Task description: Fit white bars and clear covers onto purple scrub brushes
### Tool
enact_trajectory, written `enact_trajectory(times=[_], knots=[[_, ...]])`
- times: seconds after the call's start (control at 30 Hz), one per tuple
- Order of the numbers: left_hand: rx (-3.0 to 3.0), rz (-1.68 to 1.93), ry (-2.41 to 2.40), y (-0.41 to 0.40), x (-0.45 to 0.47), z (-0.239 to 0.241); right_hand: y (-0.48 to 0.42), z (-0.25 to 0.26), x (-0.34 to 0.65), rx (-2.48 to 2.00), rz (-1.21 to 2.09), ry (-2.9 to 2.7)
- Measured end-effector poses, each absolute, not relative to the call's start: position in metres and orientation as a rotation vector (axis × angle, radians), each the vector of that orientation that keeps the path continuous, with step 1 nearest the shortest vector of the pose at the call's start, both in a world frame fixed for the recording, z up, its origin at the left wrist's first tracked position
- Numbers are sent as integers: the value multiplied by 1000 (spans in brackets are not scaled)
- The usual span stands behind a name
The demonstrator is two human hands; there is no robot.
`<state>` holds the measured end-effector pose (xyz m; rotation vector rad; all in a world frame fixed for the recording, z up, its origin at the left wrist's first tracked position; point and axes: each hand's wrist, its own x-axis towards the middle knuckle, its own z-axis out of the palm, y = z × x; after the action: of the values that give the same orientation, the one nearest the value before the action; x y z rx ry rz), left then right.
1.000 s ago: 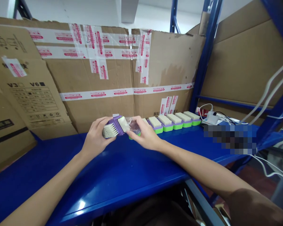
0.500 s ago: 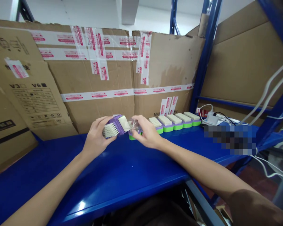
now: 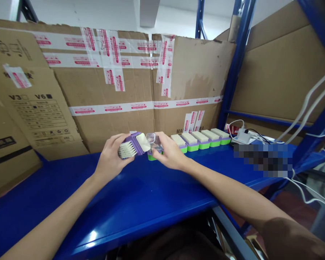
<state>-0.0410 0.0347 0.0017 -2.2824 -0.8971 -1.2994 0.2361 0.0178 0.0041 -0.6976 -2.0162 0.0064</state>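
Note:
My left hand (image 3: 110, 153) is closed around a purple scrub brush (image 3: 134, 142), raised above the blue shelf. Its pale bristles (image 3: 126, 150) point down toward me, and a smooth off-white block (image 3: 142, 142) sits in the end facing right. Between the fingers of my right hand (image 3: 168, 150) is a small clear plastic cover (image 3: 151, 138), just right of that block with a narrow gap. Behind the right hand, a green-and-purple brush (image 3: 152, 156) is partly hidden on the shelf.
Several green-and-purple brushes (image 3: 193, 145) stand in a row, bristles up, along the back of the blue shelf (image 3: 141, 195). Taped cardboard (image 3: 119, 83) walls the back. At right are a white charger (image 3: 243, 136), cables and a blue post (image 3: 233, 68); another person's hand shows at the right edge.
The clear plastic cover has turned and moved slightly up in my right hand, so its hollow shape shows more plainly. My left hand and the scrub brush have barely moved.

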Motion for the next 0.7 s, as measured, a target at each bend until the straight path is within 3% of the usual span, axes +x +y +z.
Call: enact_trajectory(times=[0.33,0.7], knots=[[-2216,-1037,-992,25,-35,5,16,3,227,-568,465,-1760],[-2140,-873,-1017,15,-28,8,11,4,224,-752,533,-1721]])
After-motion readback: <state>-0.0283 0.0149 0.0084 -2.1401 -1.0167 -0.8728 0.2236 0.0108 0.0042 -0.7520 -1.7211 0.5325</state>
